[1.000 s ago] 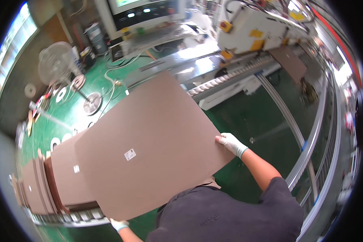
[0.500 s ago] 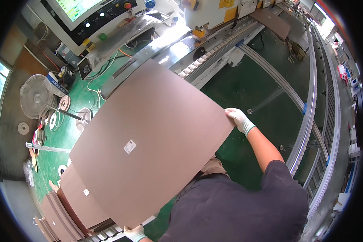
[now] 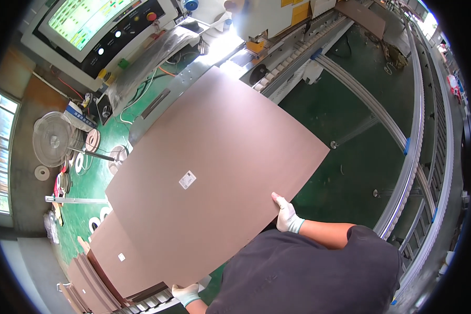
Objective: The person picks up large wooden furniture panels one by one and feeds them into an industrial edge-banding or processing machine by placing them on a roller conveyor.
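A large flat brown panel (image 3: 230, 136) with a small white label (image 3: 187, 180) spans the middle of the view. My right hand (image 3: 287, 213), in a white glove, grips its near edge, thumb on top and fingers hidden underneath. At the panel's lower left end my gloved left hand (image 3: 186, 294) is closed on the edge, its fingers partly hidden. The panel's far end lies by the metal ledge (image 3: 157, 107) of a machine. Beneath its left end is another brown panel (image 3: 123, 251) with a label of its own.
A control console (image 3: 89, 31) with a lit screen stands at the upper left. Left are a standing fan (image 3: 54, 140) and rolls of edging tape (image 3: 93, 140) on the green floor. More panels (image 3: 89, 282) stand at lower left. Curved metal roller rails (image 3: 411, 152) run along the right.
My right hand has slid from the panel's right corner down along its near edge toward me. The panel has shifted slightly right in the view; my left hand still holds its lower end.
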`<state>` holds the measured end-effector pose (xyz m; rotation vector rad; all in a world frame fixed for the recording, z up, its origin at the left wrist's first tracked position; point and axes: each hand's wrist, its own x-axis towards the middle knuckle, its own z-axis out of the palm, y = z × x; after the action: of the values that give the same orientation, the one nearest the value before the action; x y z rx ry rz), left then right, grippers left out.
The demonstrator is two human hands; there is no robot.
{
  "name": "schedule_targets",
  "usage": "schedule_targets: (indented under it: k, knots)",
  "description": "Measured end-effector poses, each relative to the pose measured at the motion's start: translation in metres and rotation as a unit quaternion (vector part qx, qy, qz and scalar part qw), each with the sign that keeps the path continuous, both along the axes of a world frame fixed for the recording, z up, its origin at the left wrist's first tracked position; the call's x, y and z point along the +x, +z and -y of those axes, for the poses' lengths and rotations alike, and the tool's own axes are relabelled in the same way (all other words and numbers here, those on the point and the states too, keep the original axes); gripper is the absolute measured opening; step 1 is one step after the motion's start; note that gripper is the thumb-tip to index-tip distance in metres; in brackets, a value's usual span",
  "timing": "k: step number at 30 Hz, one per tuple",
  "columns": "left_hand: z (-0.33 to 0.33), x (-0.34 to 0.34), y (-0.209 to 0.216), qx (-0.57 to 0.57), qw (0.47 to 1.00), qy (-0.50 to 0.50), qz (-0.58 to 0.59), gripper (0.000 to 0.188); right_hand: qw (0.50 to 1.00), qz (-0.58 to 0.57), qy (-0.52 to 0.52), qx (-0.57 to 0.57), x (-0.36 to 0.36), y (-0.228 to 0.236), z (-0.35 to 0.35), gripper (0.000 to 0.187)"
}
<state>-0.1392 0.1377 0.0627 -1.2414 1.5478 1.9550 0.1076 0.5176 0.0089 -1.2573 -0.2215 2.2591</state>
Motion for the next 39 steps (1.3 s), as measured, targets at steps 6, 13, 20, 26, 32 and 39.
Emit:
schedule_targets:
  k: [6, 13, 20, 26, 32, 39]
  knots:
    - [-0.054, 0.041, -0.005, -0.073, 0.99, -0.111, -0.052, 0.041, 0.999, 0.03, -0.011, 0.008, 0.023, 0.001, -0.065, 0.047]
    - [-0.15, 0.11, -0.003, -0.436, 0.828, -0.348, -0.061, 0.062, 0.987, 0.143, -0.056, 0.04, 0.074, -0.046, -0.156, 0.036]
    - [-0.273, 0.165, 0.067, -0.571, 0.592, -0.569, 0.0, 0.068, 0.99, 0.108, -0.083, 0.043, 0.122, -0.056, -0.24, 0.062]
    - [-0.283, 0.178, 0.02, 0.105, 0.951, -0.276, -0.088, 0.047, 0.977, 0.073, -0.197, 0.033, 0.144, -0.028, -0.306, 0.05]
    - [-0.295, 0.2, 0.026, 0.314, 0.894, -0.288, 0.138, 0.056, 0.974, 0.044, -0.211, 0.069, 0.166, -0.034, -0.369, 0.05]
    - [-0.282, 0.194, -0.024, 0.149, 0.778, -0.604, 0.09, 0.062, 0.98, -0.018, -0.183, 0.073, 0.164, 0.021, -0.373, 0.059]
